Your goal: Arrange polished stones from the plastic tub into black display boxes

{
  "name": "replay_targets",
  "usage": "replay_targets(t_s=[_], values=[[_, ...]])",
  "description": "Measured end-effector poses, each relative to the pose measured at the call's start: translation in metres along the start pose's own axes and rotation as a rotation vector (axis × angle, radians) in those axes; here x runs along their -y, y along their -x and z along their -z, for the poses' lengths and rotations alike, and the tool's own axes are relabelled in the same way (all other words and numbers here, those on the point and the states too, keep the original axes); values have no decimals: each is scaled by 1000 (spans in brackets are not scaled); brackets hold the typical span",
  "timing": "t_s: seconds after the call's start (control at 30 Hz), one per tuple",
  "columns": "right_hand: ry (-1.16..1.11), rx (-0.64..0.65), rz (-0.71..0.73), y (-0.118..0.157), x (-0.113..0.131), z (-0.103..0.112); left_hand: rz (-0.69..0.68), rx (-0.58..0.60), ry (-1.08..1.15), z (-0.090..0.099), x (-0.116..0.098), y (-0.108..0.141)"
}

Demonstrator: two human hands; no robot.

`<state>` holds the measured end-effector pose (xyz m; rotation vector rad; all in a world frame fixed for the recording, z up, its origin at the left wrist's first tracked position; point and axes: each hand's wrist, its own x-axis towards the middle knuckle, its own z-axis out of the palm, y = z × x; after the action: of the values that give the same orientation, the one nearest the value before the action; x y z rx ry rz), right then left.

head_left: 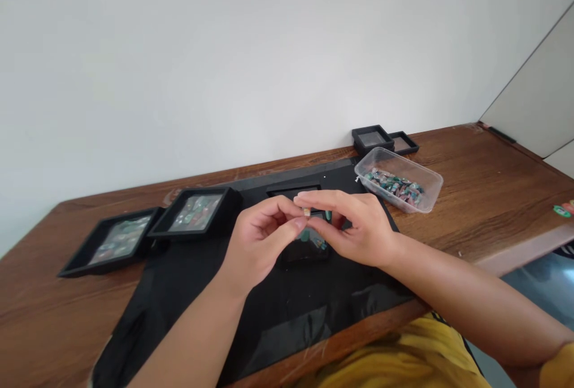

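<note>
A small orange-and-white polished stone (307, 211) sits between the fingertips of both hands above the black mat (255, 322). My left hand (264, 235) pinches it from the left with thumb and forefinger. From the right, my right hand (356, 220) closes thumb and fingers around the same stone, the fingertips of the two hands meeting there. Directly beneath them lies a shallow black box (298, 253) with a few green and bluish stones in it, partly covered by my hands. Behind it, the black frame (293, 187) of a lid or second box shows.
Two black boxes full of stones, one at far left (155, 220) and one nearer (233, 202), stand left of my hands. A clear plastic tub (433, 188) of mixed stones is at right. More black boxes (372, 137) sit by the wall. The wooden table's front edge (359, 340) is close.
</note>
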<state>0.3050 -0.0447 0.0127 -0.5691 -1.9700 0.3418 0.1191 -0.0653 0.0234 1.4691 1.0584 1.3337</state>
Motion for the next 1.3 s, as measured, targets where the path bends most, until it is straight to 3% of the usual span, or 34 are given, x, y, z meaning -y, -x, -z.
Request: replay_targets(t_s=[0.6, 1.3], values=[[0, -13, 4, 1, 1, 0, 12, -6, 23, -3, -2, 0], [-82, 9, -164, 3, 8, 0, -15, 27, -54, -4, -9, -1]])
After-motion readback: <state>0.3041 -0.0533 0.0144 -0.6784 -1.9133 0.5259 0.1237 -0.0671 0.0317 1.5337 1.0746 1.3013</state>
